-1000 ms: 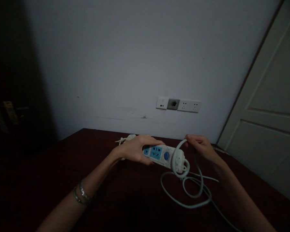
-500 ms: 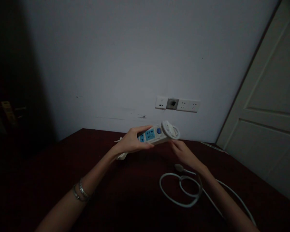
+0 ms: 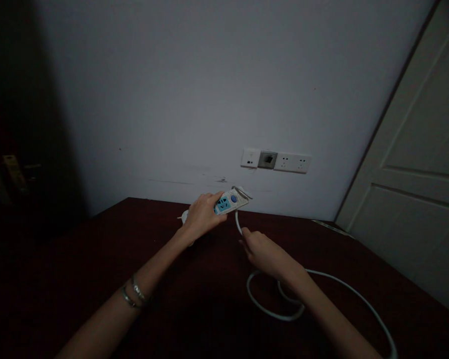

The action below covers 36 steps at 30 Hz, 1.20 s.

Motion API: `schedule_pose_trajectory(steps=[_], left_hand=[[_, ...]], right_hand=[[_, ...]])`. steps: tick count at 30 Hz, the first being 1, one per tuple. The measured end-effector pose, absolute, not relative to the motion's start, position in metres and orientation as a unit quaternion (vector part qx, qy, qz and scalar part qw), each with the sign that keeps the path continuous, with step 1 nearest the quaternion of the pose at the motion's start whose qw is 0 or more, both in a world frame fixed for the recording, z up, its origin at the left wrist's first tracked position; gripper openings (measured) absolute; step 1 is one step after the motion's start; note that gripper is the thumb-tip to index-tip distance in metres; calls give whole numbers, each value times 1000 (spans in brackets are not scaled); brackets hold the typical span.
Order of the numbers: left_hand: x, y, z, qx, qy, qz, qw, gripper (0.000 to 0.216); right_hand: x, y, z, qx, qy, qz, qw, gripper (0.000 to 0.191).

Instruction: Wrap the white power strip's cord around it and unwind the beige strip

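Gripping the power strip (image 3: 230, 201), the left hand (image 3: 202, 214) is clamped round one end, holding it tilted above the dark red table (image 3: 194, 304). Nearby, the right hand (image 3: 265, 252) is closed on the pale cable (image 3: 238, 223) hanging from the strip's other end. Cable seems wound there too, though dimness blurs it. More lies looped on the table, with wall sockets (image 3: 292, 163) beyond.

Dim grey wall (image 3: 183, 99) (scuffed low down) behind a dark-red table (image 3: 123, 234).
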<state>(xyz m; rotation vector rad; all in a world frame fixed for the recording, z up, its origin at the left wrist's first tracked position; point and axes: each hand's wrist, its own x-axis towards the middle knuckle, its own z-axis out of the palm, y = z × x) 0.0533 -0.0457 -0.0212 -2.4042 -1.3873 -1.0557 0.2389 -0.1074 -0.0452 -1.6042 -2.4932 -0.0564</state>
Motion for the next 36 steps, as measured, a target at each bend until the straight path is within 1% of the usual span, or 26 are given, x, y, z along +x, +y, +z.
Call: schedule_pose_trajectory(steps=[7,11,15,19,24,28,33,36], left_hand=[[51,-42,-29,-808,-465,-300,203,57],[55,-40,-40,-821,-446,-259,244,53],[62,-45,-44,-856,-386,-210,273,53],[67,-53,-40,-904,-291,-162,267,54],[69,-60,-33,-944,-206,-151,211,52],[65,-61,-26,-963,-178,-171,112,56],[59,-67,-12,-968,-145,-202,-44,58],[57,-71,-5,-955,-143,-236,-111,59]], right_hand=[[238,-116,-35,-561,-822,-85,53,22],[239,-123,-26,-554,-822,-114,61,25],[251,-120,-19,-518,-840,-112,117,26],[274,-108,-15,-466,-859,-35,208,23],[298,-90,-21,-427,-850,102,292,22],[305,-81,-26,-413,-815,208,349,25],[301,-81,-27,-403,-769,260,423,29],[297,-80,-30,-400,-751,276,447,32]])
